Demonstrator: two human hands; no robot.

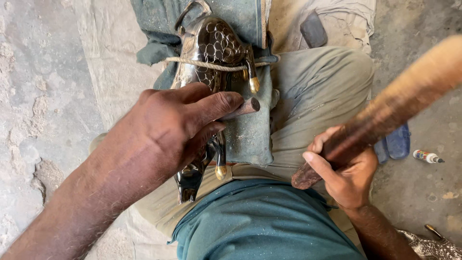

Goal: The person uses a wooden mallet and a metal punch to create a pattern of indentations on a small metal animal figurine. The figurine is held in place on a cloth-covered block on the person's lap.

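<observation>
A dark metal animal figure (211, 48) with engraved scale patterns and brass-tipped legs lies on a green cloth (250, 135) across my lap, tied down with a rope (211, 65). My left hand (178, 125) is closed around a short dark punch tool (245, 107) held against the figure's body. My right hand (344, 171) grips the lower end of a long wooden stick (394, 103), which is raised and slants up to the right, apart from the figure.
I sit on a rough concrete floor (43, 96). A small tube-like bottle (427, 156) lies on the floor at the right, near a blue sandal (397, 142). Another patterned metal piece (430, 245) shows at the bottom right corner. A dark flat stone (314, 29) rests on cloth behind.
</observation>
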